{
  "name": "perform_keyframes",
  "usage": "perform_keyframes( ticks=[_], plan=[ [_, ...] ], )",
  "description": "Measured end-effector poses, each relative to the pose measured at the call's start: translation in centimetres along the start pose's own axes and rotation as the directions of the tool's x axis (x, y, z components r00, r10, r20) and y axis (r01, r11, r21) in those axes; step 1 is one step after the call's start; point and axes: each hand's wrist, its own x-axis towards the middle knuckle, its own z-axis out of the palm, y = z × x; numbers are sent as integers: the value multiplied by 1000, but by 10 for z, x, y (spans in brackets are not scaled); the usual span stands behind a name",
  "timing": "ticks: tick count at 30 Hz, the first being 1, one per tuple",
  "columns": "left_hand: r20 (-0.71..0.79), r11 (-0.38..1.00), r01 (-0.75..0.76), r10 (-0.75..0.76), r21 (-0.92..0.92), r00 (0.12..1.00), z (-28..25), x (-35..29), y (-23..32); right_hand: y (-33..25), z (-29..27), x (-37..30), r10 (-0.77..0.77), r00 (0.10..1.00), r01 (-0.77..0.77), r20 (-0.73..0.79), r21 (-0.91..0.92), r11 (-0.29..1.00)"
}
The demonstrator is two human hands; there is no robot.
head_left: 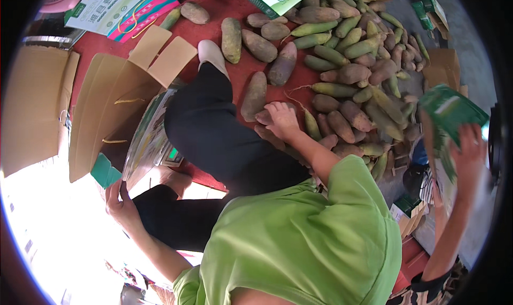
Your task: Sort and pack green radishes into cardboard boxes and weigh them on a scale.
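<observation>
Hands well apart: the right hand [282, 121], mid-frame, lies over a reddish radish [261, 117] directly under its fingers, whether gripping I cannot tell; the left hand [122, 208], lower left, holds the edge of an open carton [99, 120].

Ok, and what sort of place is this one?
Probably a produce packing area: many long root vegetables lie heaped on a red surface, an open cardboard box stands nearby, and a co-worker's hand holds a green carton.
</observation>
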Motion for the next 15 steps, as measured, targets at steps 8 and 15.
perform_keyframes(
  ticks=[8,15],
  plan=[
    [-20,998,-40,39,-56,999,-6,-1,9,25,28,17,-67,980,139,187,-402,905],
    [7,999,37,-37,24,999,-7,-1,17,40,39,30,-8,985,88,172,-462,883]
  ],
)
